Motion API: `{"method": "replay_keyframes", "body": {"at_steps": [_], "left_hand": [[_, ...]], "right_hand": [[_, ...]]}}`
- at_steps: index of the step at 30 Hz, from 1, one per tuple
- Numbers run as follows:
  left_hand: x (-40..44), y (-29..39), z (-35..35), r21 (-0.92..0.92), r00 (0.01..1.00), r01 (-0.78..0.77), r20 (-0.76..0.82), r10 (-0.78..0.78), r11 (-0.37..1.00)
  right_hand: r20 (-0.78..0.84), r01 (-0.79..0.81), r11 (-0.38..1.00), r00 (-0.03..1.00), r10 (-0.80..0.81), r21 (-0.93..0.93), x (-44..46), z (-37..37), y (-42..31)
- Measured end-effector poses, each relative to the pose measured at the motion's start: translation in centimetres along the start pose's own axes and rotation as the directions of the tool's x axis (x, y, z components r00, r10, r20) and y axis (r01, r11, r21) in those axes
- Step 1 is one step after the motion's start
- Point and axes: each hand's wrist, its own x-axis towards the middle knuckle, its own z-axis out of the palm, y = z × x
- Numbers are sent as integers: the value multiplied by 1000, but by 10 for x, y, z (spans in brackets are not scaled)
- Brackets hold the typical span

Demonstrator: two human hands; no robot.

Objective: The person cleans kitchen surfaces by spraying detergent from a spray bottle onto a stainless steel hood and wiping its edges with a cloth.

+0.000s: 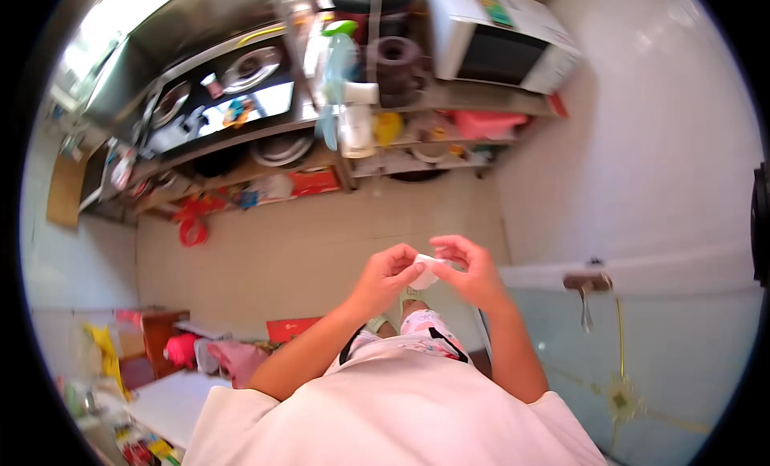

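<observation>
A small white piece [425, 272], perhaps paper or tissue, is held in front of my body at waist height. My left hand [388, 275] pinches its left side between thumb and fingers. On the other side, my right hand [468, 267] has its thumb at the white piece's right edge, with the index finger raised and curved above. Blur hides whether the right fingers grip it firmly. Below the hands, my patterned shorts [425, 326] and part of a foot show.
Ahead stands a counter with a gas stove [216, 105], a spray bottle [341, 53] and a white microwave [505, 45]. A shelf underneath holds a pink container [485, 123]. A white table [172, 402] is at lower left. A wall [626, 145] rises on the right.
</observation>
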Motion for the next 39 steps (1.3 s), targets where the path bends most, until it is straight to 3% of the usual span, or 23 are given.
{"method": "replay_keyframes", "body": {"at_steps": [2,3,5,9,12,15,22,25,39], "left_hand": [[-8,6,-27,-60,997,-12,-75,7,998],[-14,7,-41,-64,991,-37,-132,28,997],[-30,12,-66,-47,984,-21,-179,12,999],[-56,39,-109,2,899,-27,-438,25,1000],[-80,44,-138,8,805,-83,-588,71,997],[-92,44,-152,-39,723,-166,-684,95,985],[-99,39,-160,-109,672,-231,-736,78,967],[-87,44,-161,-75,671,-197,-737,78,978],[-45,51,-178,-90,768,-137,-639,48,986]], "right_hand": [[131,70,980,990,-46,-185,26,18,-2],[191,92,978,980,-56,-188,38,31,-3],[342,-48,989,935,95,-143,60,60,-11],[532,127,947,845,52,-294,123,119,-33],[701,197,947,712,40,-254,153,164,-54],[771,275,910,633,71,-309,174,190,-63],[833,421,815,538,129,-399,196,219,-68],[840,318,872,514,172,-373,210,214,-67],[762,273,875,629,153,-400,235,189,-63]]}}
